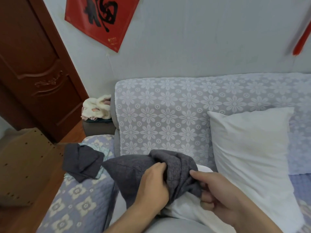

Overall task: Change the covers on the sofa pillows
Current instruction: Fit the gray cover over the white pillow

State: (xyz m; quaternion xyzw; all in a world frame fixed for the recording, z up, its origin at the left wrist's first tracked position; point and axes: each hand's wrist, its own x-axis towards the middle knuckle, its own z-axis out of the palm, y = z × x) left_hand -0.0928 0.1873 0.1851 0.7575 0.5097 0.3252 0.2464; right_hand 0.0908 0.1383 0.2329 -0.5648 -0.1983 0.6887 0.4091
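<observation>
A dark grey cover (133,172) is bunched halfway over a white pillow (185,209) that lies across the sofa seat in front of me. My left hand (154,185) grips the gathered grey fabric from the left. My right hand (217,189) pinches the cover's rumpled edge where the white pillow shows. A second white pillow (249,148), bare, leans against the sofa back (159,111) on the right. Another grey cover (82,161) lies crumpled on the armrest at the left.
The sofa wears a lilac floral throw. A brown cardboard box (25,165) stands on the floor at the left. A cream plush bundle (96,107) sits on a small side table beside a brown door (33,64). A red poster (102,19) hangs on the wall.
</observation>
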